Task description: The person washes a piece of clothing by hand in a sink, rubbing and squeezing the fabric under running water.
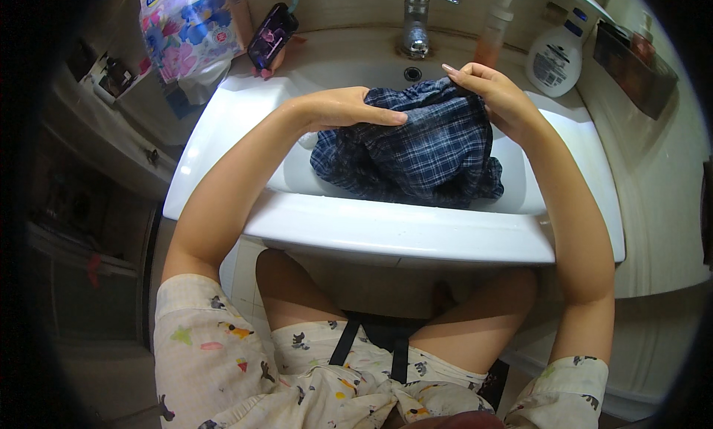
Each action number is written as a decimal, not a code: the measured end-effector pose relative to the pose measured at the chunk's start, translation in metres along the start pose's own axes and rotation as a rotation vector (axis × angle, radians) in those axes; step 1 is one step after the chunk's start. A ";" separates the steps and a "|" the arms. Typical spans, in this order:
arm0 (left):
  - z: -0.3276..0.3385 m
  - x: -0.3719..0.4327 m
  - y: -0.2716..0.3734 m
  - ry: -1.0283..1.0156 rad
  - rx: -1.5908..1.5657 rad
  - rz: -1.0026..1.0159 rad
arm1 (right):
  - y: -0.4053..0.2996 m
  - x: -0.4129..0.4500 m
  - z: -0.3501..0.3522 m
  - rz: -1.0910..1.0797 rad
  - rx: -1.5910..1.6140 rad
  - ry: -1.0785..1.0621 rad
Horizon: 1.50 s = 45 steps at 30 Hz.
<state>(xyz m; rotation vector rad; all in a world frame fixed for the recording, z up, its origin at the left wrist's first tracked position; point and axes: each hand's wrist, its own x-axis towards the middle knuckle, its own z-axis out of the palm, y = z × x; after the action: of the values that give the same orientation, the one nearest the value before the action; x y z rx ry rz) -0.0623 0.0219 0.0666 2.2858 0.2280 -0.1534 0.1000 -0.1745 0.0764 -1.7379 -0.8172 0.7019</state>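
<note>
A dark blue plaid cloth garment hangs bunched between my hands, its lower folds down in the white washbasin. My left hand grips its upper left part, the thumb lying across the top and the fingers hidden behind the cloth. At the upper right corner, my right hand pinches the edge between thumb and fingers, with one fingertip pointing out. A bit of something white, perhaps foam, shows at the garment's left. Behind the garment are the basin's overflow hole and the chrome faucet.
A flowered plastic package and a propped phone stand at the back left. Behind my right hand are a pump bottle with orange liquid and a white bottle. A dark wall caddy is at far right.
</note>
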 end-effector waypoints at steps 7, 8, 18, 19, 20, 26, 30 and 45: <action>0.026 0.001 0.036 0.307 -0.782 -0.065 | 0.008 -0.006 0.032 -0.341 0.328 0.298; 0.032 0.005 0.034 0.358 -0.779 -0.046 | 0.013 -0.006 0.037 -0.428 0.312 0.299; 0.058 -0.016 0.043 0.529 -0.655 0.249 | 0.002 -0.039 0.069 -0.545 0.129 0.199; 0.062 -0.014 0.045 0.551 -0.676 0.301 | 0.001 -0.039 0.067 -0.542 0.132 0.199; 0.065 -0.013 0.047 0.573 -0.698 0.353 | 0.000 -0.039 0.065 -0.563 0.072 0.258; 0.073 -0.016 0.052 0.657 -0.497 0.461 | -0.005 -0.037 0.060 -0.680 -0.120 0.419; 0.069 -0.008 0.048 0.741 -0.488 0.522 | -0.008 -0.047 0.069 -0.773 -0.074 0.332; 0.065 -0.022 0.051 0.593 -0.553 0.294 | 0.002 -0.046 0.079 -0.826 -0.050 0.283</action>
<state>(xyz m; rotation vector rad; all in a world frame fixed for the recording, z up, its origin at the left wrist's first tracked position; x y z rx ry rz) -0.0752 -0.0625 0.0644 1.7301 0.2001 0.6677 0.0114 -0.1684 0.0549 -1.3193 -1.2306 -0.1172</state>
